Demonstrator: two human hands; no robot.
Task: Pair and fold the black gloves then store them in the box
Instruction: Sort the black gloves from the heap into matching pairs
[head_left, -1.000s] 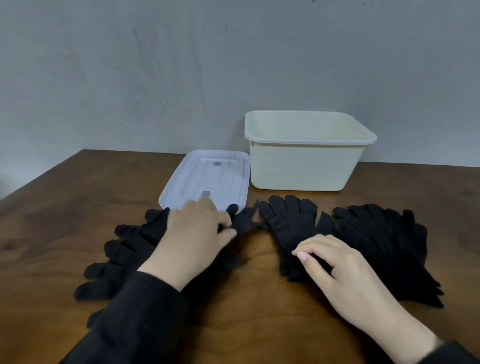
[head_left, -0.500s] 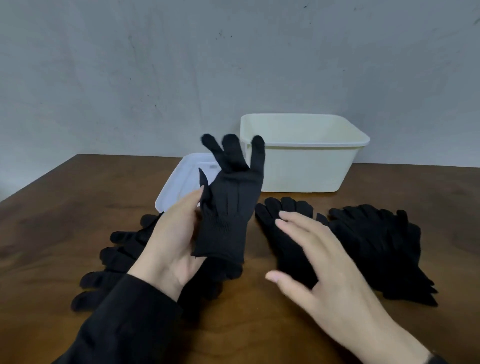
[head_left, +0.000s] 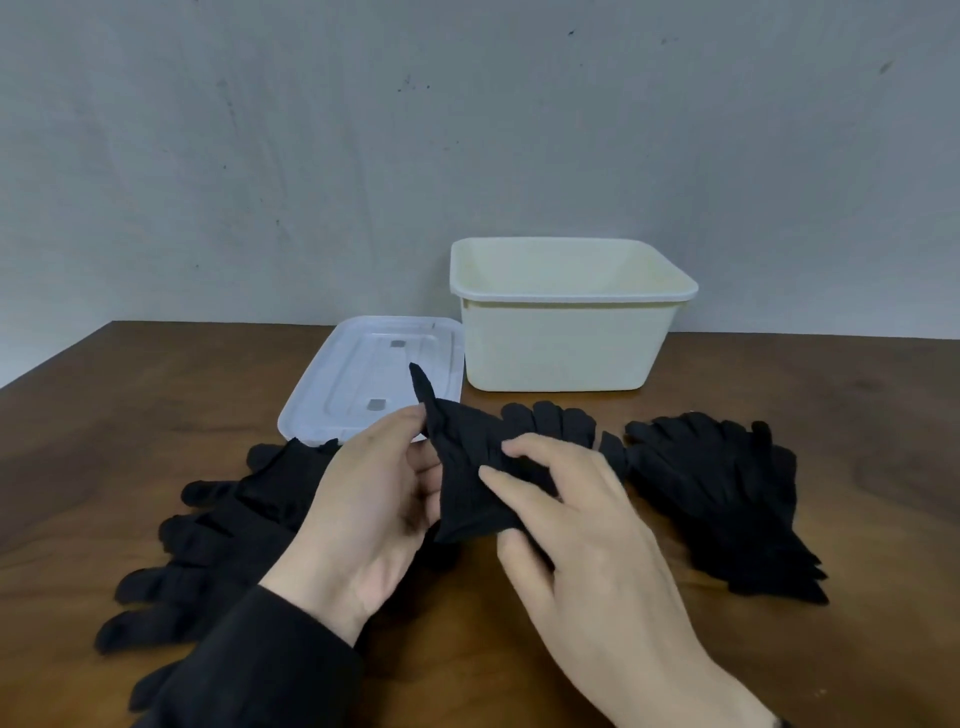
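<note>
You had one black glove (head_left: 470, 467) pinched between your left hand (head_left: 363, 499) and right hand (head_left: 566, 514) just in front of the box (head_left: 566, 338), so laying it flat on its mate, cuffs level, would have kept the fold neat.

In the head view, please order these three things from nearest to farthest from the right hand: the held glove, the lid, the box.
From the right hand:
1. Held glove: gripped by its fingers, in front centre.
2. Lid: flat on the table, behind and to the left.
3. Box: open, at the back by the wall.
</note>
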